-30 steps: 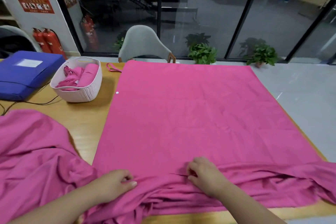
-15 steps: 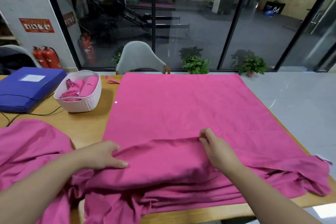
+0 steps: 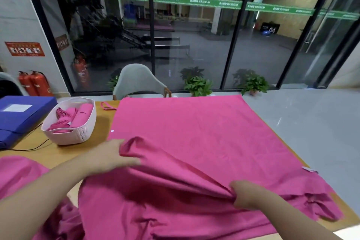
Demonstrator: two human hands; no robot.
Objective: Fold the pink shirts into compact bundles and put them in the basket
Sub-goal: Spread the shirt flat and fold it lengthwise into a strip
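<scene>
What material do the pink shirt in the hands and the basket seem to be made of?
Pink shirt: looks like soft matte knit fabric, perhaps cotton; it drapes and creases where gripped. Basket: apparently moulded pale plastic with a smooth rim and perforated walls.

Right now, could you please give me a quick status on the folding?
Both hands gripping pink shirt: left hand, right hand. Near edge lifted, mid-fold. Basket holds bundles. Nothing in the way.
</scene>
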